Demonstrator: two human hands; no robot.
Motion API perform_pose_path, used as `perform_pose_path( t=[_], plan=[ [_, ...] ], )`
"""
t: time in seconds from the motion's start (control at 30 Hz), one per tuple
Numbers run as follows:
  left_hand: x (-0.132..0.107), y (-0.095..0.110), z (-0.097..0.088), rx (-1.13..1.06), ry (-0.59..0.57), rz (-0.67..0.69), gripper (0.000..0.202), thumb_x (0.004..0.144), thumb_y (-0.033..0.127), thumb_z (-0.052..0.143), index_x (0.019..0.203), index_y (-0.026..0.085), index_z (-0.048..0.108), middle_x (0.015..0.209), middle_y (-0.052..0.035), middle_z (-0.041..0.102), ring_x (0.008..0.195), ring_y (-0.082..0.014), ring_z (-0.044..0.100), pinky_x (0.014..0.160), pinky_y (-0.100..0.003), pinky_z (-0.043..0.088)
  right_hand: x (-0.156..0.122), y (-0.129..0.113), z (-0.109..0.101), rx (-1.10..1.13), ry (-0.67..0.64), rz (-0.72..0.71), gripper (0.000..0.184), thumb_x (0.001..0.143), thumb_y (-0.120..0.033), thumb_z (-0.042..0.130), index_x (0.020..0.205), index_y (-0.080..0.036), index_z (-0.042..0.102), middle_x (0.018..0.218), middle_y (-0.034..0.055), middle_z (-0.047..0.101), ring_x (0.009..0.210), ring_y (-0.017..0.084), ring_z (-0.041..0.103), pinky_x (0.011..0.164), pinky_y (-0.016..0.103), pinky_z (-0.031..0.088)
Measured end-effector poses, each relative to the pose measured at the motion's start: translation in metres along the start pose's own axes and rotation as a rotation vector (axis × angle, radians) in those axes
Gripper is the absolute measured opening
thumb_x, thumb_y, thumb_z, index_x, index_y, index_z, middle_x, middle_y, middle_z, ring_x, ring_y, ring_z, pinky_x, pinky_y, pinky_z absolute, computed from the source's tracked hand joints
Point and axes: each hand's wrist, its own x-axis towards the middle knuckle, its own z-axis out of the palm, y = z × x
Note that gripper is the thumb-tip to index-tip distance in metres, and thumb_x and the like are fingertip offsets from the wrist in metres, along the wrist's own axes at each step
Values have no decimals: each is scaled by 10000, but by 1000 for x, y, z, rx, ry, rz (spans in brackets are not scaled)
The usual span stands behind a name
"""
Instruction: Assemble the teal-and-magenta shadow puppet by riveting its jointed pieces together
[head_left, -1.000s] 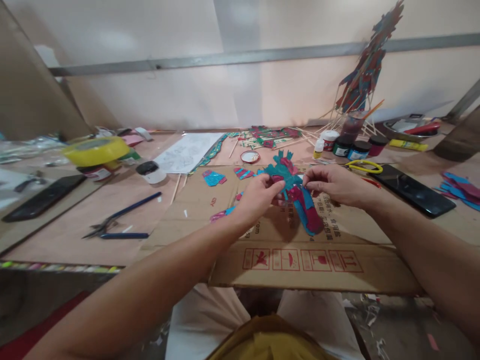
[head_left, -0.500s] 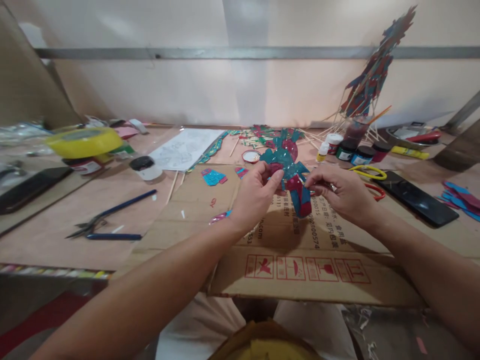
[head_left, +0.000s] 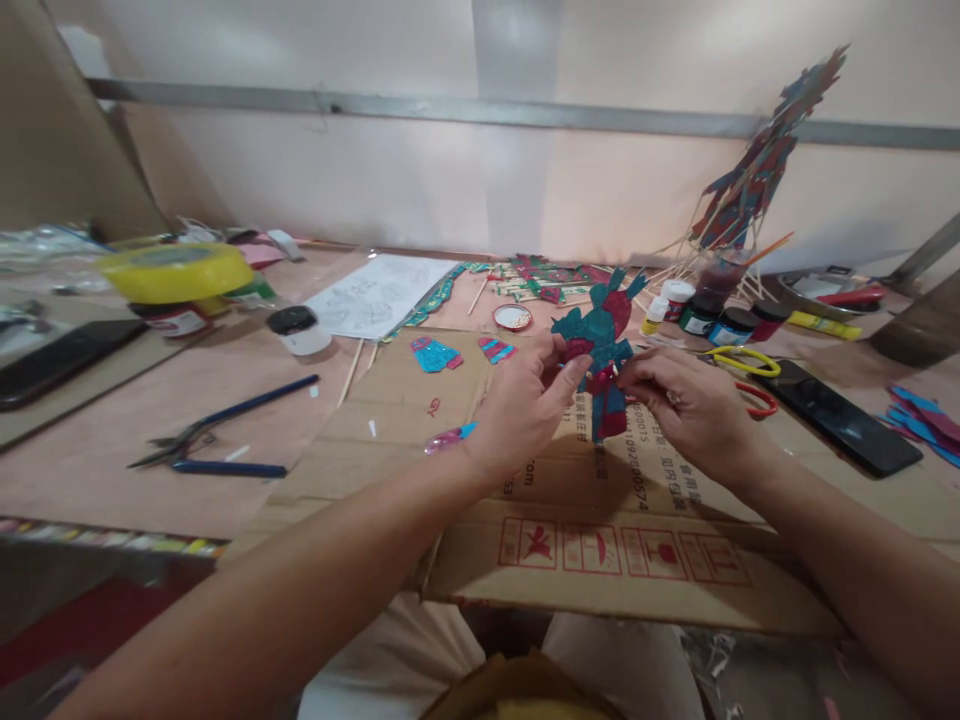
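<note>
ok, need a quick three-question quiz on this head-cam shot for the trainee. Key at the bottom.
1. True or false: the blue-handled pliers lie to the left of the left hand, touched by neither hand.

2. Which of these is the left hand holding?
A. a roll of yellow tape
B. a painted cutout
C. a black phone

3. How many red boxed symbols are printed in the row along the near part of the cardboard?

Key: 1. True. 2. B. 3. Four.
</note>
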Motion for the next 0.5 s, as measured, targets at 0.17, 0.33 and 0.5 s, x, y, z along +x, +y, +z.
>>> perform_pose_path(
  t=[0.17, 0.33, 0.5],
  plan=[
    [0, 4, 1, 28, -4, 24, 237, 958, 391, 536, 806, 209, 531, 751, -9, 582, 682, -141, 525, 669, -282, 432, 1, -1, 1, -14, 26, 3, 137, 933, -151, 569, 888, -238, 666, 859, 45, 720, 805, 186, 672, 747, 320, 526],
    [1, 6, 2, 44, 14, 71, 233, 973, 353, 514, 785, 214, 504, 752, -7, 548, 708, -150, 489, 699, -291, 410, 0, -4, 1, -57, 13, -22, 151, 950, -153, 543, 916, -231, 668, 891, 56, 716, 825, 185, 670, 753, 319, 529],
    [4, 4, 2, 15, 1, 73, 263, 975, 331, 514, 744, 219, 462, 717, 7, 497, 685, -147, 447, 686, -289, 396, 0, -9, -1, -65, -13, -36, 150, 963, -161, 532, 937, -235, 660, 965, 64, 715, 868, 186, 664, 770, 320, 526]
  ],
)
